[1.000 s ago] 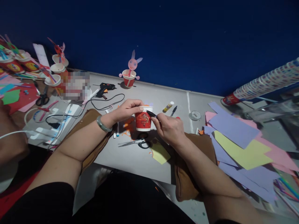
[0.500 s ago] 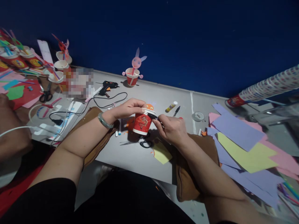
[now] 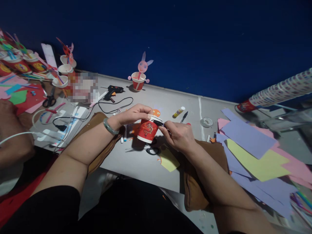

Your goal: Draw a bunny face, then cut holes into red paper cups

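Observation:
Above the table, my left hand (image 3: 140, 113) is closed on the rim of a red paper cup (image 3: 147, 130) with a gold dragon print, which leans slightly. My right hand (image 3: 179, 135) pinches a slim black tool (image 3: 158, 123), its tip against the cup just below the rim; its exact kind is unclear. Behind the rim shows an orange paper face (image 3: 156, 112), partly hidden. Under the cup lie scissors (image 3: 153, 150) with black handles, next to a yellow paper scrap (image 3: 170, 160). A glue stick (image 3: 178, 112) and a black pen (image 3: 184, 117) lie beyond my right hand.
A glue gun (image 3: 114, 92) with its cord and a rabbit-figure cup (image 3: 138, 81) stand toward the wall. Coloured paper sheets (image 3: 248, 136) and a long stack of cups (image 3: 280, 86) are at right. Another person's arm (image 3: 16, 130) and several decorated cups (image 3: 19, 63) are at left.
The cup has tipped slightly, its base shifting left and down. The black tool's tip stays at the cup below the rim, a little lower. Both hands have barely moved.

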`<state>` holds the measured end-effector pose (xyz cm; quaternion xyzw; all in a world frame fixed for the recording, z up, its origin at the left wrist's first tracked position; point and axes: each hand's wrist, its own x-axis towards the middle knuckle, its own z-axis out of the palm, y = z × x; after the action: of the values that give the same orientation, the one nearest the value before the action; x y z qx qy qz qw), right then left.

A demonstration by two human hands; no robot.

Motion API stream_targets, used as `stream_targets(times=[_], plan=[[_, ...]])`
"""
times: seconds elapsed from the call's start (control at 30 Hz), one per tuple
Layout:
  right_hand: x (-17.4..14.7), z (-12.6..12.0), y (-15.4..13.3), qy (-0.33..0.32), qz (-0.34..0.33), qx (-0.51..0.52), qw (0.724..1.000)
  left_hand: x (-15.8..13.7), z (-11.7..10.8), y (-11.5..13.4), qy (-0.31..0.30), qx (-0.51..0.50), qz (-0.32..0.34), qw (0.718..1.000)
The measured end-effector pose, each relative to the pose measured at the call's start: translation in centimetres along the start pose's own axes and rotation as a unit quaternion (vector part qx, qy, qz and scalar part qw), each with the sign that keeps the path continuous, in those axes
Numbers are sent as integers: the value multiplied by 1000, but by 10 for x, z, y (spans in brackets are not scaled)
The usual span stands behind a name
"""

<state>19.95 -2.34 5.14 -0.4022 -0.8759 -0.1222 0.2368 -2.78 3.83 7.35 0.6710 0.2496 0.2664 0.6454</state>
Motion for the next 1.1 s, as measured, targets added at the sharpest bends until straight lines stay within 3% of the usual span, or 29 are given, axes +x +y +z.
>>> stream_targets(times=[0.63, 0.8, 0.9, 1.0, 1.1], plan=[[-2, 3, 3, -9, -5, 29, 1000, 1, 1, 1, -9, -2, 4, 1000], [-2, 5, 3, 20, 33, 141, 989, 0, 1, -2, 5, -16, 5, 1000], [-5, 13, 2, 52, 145, 279, 948, 1, 0, -6, 29, -29, 7, 999], [-7, 25, 1, 66, 252, 408, 875, 3, 1, -9, 73, -39, 8, 997], [-6, 34, -1, 71, 298, 505, 807, 6, 3, -10, 136, -63, -2, 989]])
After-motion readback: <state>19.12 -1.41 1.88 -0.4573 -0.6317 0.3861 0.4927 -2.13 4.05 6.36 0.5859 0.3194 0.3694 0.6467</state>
